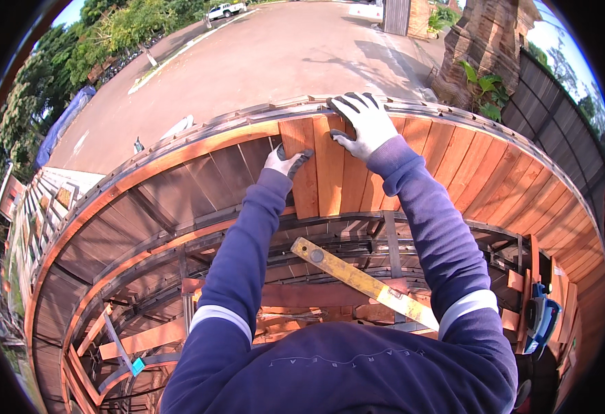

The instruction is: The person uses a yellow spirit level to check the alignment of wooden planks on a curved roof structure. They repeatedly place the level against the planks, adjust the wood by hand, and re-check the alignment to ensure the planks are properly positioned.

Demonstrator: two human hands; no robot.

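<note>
Both my hands wear white gloves with dark grey fingers. At the top of a curved wooden wall, my left hand (289, 163) closes around the left edge of an upright reddish board (305, 190), its thumb on the face. My right hand (364, 125) rests on the top rim with fingers spread, thumb apart, over a lighter board (328, 186) beside the first. Its fingertips reach over the rim and are partly hidden. Fitted orange boards (468, 162) continue to the right, while darker slats (199, 176) show to the left.
A yellow spirit level (357, 274) lies slantwise below my hands on the inner framework. A blue power tool (542, 319) sits at the right among loose wood pieces. A teal-ended tool (137, 364) lies lower left. Beyond the wall are paving (247, 62) and a rocky pillar (478, 55).
</note>
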